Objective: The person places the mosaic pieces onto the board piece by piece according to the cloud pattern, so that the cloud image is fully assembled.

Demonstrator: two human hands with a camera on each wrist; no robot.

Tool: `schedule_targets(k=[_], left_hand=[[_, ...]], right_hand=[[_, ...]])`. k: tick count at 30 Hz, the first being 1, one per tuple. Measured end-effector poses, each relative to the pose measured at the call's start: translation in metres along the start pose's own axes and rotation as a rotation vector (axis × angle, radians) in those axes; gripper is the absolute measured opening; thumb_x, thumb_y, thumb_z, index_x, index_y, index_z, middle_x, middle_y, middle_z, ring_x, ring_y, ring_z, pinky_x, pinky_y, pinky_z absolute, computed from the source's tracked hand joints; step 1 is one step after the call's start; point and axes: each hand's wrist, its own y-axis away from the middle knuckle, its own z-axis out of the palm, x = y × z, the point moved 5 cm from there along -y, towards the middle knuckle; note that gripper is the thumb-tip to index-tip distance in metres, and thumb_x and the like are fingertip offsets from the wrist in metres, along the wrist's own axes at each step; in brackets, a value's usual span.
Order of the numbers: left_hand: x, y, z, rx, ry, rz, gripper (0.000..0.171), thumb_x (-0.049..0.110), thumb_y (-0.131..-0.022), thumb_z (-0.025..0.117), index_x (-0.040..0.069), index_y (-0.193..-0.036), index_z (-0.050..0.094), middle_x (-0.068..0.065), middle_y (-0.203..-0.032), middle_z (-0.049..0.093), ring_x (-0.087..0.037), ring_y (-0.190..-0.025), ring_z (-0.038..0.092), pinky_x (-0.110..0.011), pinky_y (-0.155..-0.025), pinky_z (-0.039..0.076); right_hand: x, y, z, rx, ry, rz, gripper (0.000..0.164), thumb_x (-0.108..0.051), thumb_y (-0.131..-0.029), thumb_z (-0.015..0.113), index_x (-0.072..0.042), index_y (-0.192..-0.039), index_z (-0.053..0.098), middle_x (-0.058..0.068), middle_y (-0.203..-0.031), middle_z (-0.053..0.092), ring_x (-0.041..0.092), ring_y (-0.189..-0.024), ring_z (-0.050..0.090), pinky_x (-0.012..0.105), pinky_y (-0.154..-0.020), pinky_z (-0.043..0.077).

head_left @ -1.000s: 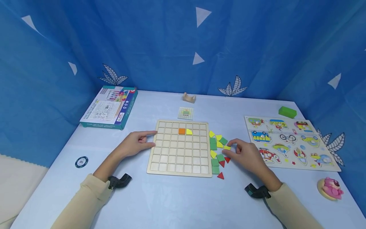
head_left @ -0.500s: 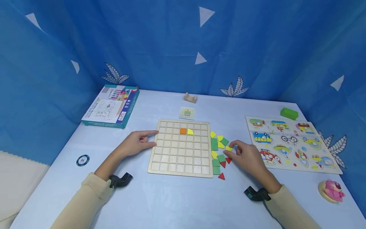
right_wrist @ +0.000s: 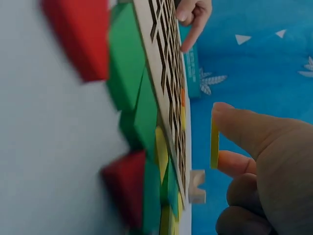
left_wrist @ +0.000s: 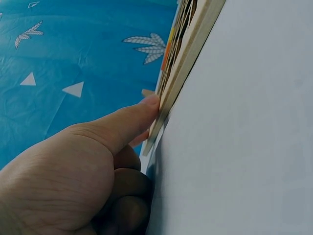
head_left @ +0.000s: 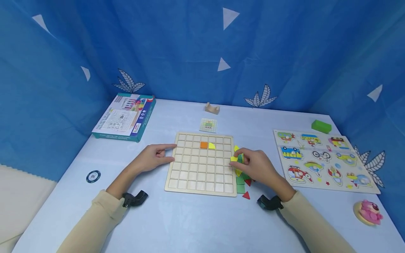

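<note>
A square wooden grid board lies on the table, with an orange square tile and a yellow quarter-round tile side by side in its upper cells. My left hand touches the board's left edge with its thumb and nearly straight index finger; the other fingers are bent. Between thumb and index finger, my right hand pinches a thin yellow tile over the board's right edge. Below that hand lie green tiles, red triangles and more yellow pieces, partly hidden by it.
A small pattern card and a wooden stand lie behind the board. A toy box is at the back left, a poker chip at left. To the right are a vehicle puzzle, green block and pink figure.
My right hand has picked the yellow tile up from the loose pieces and moved it left to the board's right edge. The left hand stays at the board's left edge.
</note>
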Motion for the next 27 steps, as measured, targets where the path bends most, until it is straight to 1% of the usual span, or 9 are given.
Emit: schedule_targets(k=[3, 7, 11, 13, 16, 19, 23, 25, 27], left_hand=[[-0.001, -0.001, 0.000, -0.003, 0.007, 0.002, 0.054, 0.033, -0.091, 0.079, 0.021, -0.142, 0.063, 0.002, -0.061, 0.043, -0.014, -0.055, 0.038, -0.030, -0.059, 0.034], [-0.001, -0.001, 0.001, -0.009, 0.015, 0.002, 0.055, 0.034, -0.091, 0.079, 0.021, -0.142, 0.063, 0.002, -0.061, 0.043, -0.014, -0.054, 0.038, -0.030, -0.059, 0.035], [-0.001, 0.000, 0.001, -0.006, 0.016, 0.003, 0.055, 0.035, -0.091, 0.079, 0.021, -0.142, 0.063, 0.002, -0.060, 0.043, -0.014, -0.054, 0.038, -0.030, -0.059, 0.035], [-0.001, 0.000, 0.000, -0.002, 0.015, 0.005, 0.055, 0.035, -0.091, 0.079, 0.021, -0.141, 0.063, 0.002, -0.060, 0.043, -0.014, -0.054, 0.038, -0.030, -0.060, 0.035], [-0.001, 0.000, 0.000, 0.004, 0.010, 0.002, 0.054, 0.035, -0.091, 0.079, 0.021, -0.141, 0.064, 0.002, -0.060, 0.042, -0.014, -0.054, 0.037, -0.030, -0.060, 0.035], [-0.002, 0.000, 0.001, 0.004, 0.005, 0.000, 0.054, 0.035, -0.091, 0.079, 0.021, -0.141, 0.064, 0.002, -0.060, 0.042, -0.014, -0.054, 0.037, -0.030, -0.059, 0.034], [-0.001, -0.001, 0.001, 0.000, 0.004, 0.007, 0.054, 0.035, -0.091, 0.079, 0.021, -0.141, 0.063, 0.002, -0.060, 0.042, -0.014, -0.054, 0.037, -0.030, -0.058, 0.033], [-0.001, -0.001, 0.001, 0.000, 0.003, 0.012, 0.054, 0.033, -0.092, 0.079, 0.020, -0.141, 0.064, 0.002, -0.060, 0.042, -0.014, -0.054, 0.037, -0.029, -0.057, 0.032], [0.000, -0.002, 0.001, -0.002, 0.000, 0.016, 0.053, 0.033, -0.092, 0.078, 0.019, -0.141, 0.063, 0.002, -0.060, 0.043, -0.014, -0.054, 0.037, -0.029, -0.056, 0.032]], right_hand=[[-0.010, -0.018, 0.011, -0.054, 0.000, -0.036, 0.037, -0.045, -0.087, 0.081, -0.017, -0.110, 0.073, -0.006, -0.057, 0.042, 0.013, -0.046, 0.040, 0.025, -0.043, 0.026], [-0.013, -0.036, 0.021, -0.097, -0.011, -0.064, 0.029, -0.043, -0.088, 0.081, -0.020, -0.105, 0.074, -0.006, -0.057, 0.042, 0.014, -0.047, 0.041, 0.026, -0.044, 0.027], [-0.012, -0.044, 0.027, -0.146, -0.033, -0.072, 0.023, -0.039, -0.089, 0.080, -0.022, -0.102, 0.073, -0.006, -0.057, 0.041, 0.014, -0.050, 0.043, 0.028, -0.048, 0.030], [-0.010, -0.045, 0.028, -0.155, -0.035, -0.066, 0.025, -0.040, -0.090, 0.080, -0.022, -0.106, 0.073, -0.006, -0.057, 0.041, 0.014, -0.050, 0.044, 0.027, -0.048, 0.031], [-0.008, -0.044, 0.025, -0.133, -0.024, -0.053, 0.032, -0.043, -0.089, 0.080, -0.022, -0.112, 0.073, -0.006, -0.058, 0.044, 0.015, -0.050, 0.046, 0.027, -0.047, 0.031], [-0.007, -0.042, 0.020, -0.082, 0.030, -0.031, 0.036, -0.048, -0.088, 0.079, -0.021, -0.112, 0.072, -0.005, -0.059, 0.046, 0.015, -0.049, 0.045, 0.028, -0.045, 0.030], [-0.010, -0.040, 0.014, -0.018, 0.139, -0.002, 0.038, -0.055, -0.085, 0.079, -0.020, -0.097, 0.072, -0.004, -0.056, 0.044, 0.015, -0.051, 0.044, 0.030, -0.045, 0.031], [-0.012, -0.039, 0.013, -0.010, 0.182, 0.010, 0.040, -0.058, -0.084, 0.079, -0.019, -0.090, 0.071, -0.004, -0.054, 0.043, 0.015, -0.052, 0.044, 0.031, -0.046, 0.031], [-0.014, -0.038, 0.015, -0.018, 0.215, 0.018, 0.043, -0.059, -0.083, 0.078, -0.017, -0.087, 0.070, -0.004, -0.051, 0.042, 0.015, -0.052, 0.044, 0.031, -0.046, 0.031]])
